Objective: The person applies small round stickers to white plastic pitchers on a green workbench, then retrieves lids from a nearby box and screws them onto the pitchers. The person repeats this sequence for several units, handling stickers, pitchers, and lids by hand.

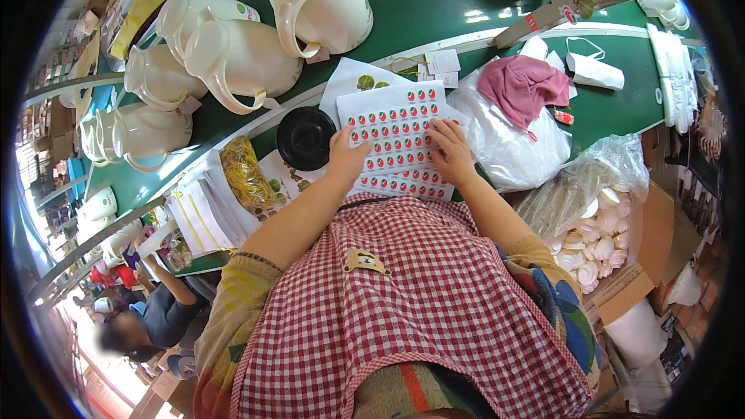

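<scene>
A white sheet of small red-and-green round stickers (392,120) lies in front of me, with more sticker sheets (407,184) beneath it. My left hand (349,155) is closed at the sheet's left edge, thumb and fingers pressed on the paper. At the right edge rests my right hand (452,151), its fingers spread over the sheet and nothing visible between them. A black round dish (305,138) stands just left of my left hand. Under the top sheet's far edge shows another paper with larger green prints (358,81).
Several cream pitchers (322,4) stand on the green conveyor (419,0). On the right are a pink cloth (524,89), a white plastic bag (504,147) and a bag of white lids (594,244). A bag of yellow shreds (247,174) lies left; a person (167,314) sits farther left.
</scene>
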Demonstrator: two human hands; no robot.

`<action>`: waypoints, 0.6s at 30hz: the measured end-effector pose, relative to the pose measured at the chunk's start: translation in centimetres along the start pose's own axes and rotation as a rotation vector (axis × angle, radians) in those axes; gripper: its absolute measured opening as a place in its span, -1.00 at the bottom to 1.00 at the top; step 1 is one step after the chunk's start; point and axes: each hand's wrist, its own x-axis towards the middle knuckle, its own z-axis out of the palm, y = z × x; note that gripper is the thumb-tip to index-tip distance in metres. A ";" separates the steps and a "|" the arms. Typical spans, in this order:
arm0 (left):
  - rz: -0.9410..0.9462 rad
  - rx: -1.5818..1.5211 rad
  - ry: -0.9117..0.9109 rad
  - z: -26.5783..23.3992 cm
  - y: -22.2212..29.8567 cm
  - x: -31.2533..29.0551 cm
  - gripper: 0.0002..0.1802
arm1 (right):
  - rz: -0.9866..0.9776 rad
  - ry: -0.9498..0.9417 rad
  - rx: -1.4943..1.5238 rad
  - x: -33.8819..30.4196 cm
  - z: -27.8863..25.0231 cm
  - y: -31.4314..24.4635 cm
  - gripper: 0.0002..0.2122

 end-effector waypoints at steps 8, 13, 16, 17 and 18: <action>-0.159 -0.268 0.090 1.1 1.5 0.1 -0.50 | 0.004 -0.026 0.039 0.0 -1.2 0.1 -0.58; -0.179 -0.414 -0.016 0.1 2.6 -1.1 -0.79 | -0.064 0.046 0.126 2.1 -1.7 -2.8 -0.65; -0.095 -0.434 -0.043 -0.3 3.6 -1.8 -0.81 | -0.223 0.123 0.226 5.2 -2.1 -7.4 -0.70; -0.070 -0.421 -0.046 -0.4 4.0 -2.0 -0.79 | -0.240 0.116 0.266 6.0 -1.9 -8.6 -0.72; -0.044 -0.408 -0.055 -0.4 4.2 -2.0 -0.77 | -0.255 0.113 0.301 6.6 -1.8 -9.3 -0.73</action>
